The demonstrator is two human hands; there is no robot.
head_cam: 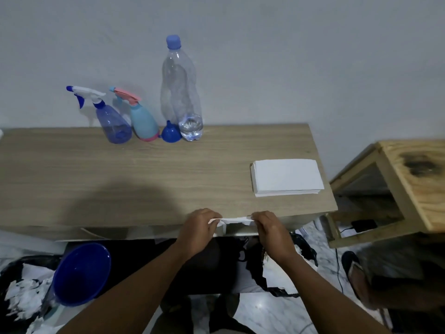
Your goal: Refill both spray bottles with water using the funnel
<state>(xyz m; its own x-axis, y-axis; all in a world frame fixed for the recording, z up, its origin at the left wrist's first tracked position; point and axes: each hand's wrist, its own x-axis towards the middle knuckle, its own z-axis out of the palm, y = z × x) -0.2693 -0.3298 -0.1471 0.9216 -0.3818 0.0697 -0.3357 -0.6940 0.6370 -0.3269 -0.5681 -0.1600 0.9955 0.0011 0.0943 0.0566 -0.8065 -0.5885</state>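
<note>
At the back of the wooden table (120, 179) stand a clear blue spray bottle (113, 124) and a light blue and pink spray bottle (143, 124), both with their spray heads on. Right of them a small blue funnel (170, 133) lies mouth down. A tall clear water bottle (181, 92) with a blue cap holds a little water at its bottom. At the table's front edge my left hand (198, 229) and my right hand (271, 231) each pinch one end of a white tissue (237, 220) stretched between them.
A stack of white tissues (286, 177) lies at the table's right side. A blue bowl (80, 273) sits below the table on the left beside a dark bag of crumpled paper (21, 292). A wooden stool (409, 184) stands to the right.
</note>
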